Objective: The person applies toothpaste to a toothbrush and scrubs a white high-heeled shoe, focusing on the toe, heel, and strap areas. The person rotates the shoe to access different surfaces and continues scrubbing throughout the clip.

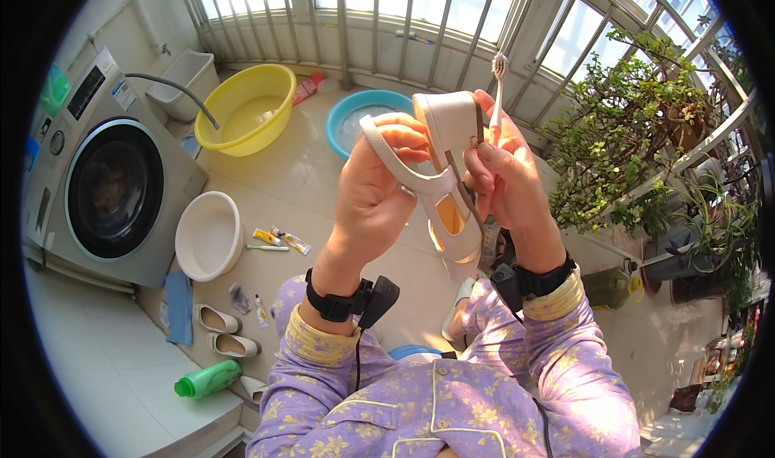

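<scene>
Before my chest a white block-heeled sandal (447, 216) is held up, heel at the top and toe pointing down. My left hand (378, 179) grips it near the heel, with the curved ankle strap beside the fingers. In my right hand (505, 170) is a toothbrush (497, 98), its bristle head upward and its pink handle passing between thumb and fingers. The right fingers are close against the sole edge by the heel; whether they also press on it I cannot tell. The sandal hides part of both hands' fingertips.
Ahead stand a yellow basin (245, 110) and a blue basin (363, 104). At left are a washing machine (115, 185), a white basin (209, 237), tubes (290, 239), another toothbrush (266, 248), white shoes (233, 345) and a green bottle (209, 379). Potted plants (642, 125) line the right.
</scene>
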### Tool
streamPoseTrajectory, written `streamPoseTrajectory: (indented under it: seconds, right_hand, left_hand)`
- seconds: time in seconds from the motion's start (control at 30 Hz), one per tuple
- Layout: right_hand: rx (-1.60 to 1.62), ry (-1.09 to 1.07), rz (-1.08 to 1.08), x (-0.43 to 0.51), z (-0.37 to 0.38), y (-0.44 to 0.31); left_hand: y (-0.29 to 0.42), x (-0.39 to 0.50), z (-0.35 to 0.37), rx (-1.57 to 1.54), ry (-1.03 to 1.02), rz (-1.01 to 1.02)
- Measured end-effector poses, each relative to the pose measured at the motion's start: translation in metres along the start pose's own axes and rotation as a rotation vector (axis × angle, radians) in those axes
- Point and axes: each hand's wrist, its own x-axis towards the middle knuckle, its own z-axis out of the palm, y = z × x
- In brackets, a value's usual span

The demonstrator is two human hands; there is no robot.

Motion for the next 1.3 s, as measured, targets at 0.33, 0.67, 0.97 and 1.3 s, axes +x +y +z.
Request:
streamPoseTrajectory:
  seconds: [0.33, 0.67, 0.97, 1.3]
  right_hand:
    - [0.042, -0.048, 0.078, 0.002, -0.012, 0.008]
    - [-0.11, -0.042, 0.048, 0.001, -0.02, 0.011]
    - [-0.607, 0.125, -0.277, -0.024, -0.024, 0.002]
    - [-1.04, -0.074, -0.524, -0.032, -0.009, 0.017]
  left_hand:
    - [-0.016, -0.002, -0.007, 0.529, -0.025, 0.157]
    - [-0.02, -0.001, -0.01, 0.321, 0.028, 0.02]
    - [-0.039, -0.005, -0.001, 0.221, 0.281, 0.013]
    - [-0.052, -0.021, 0.002, 0.413, 0.491, -0.096]
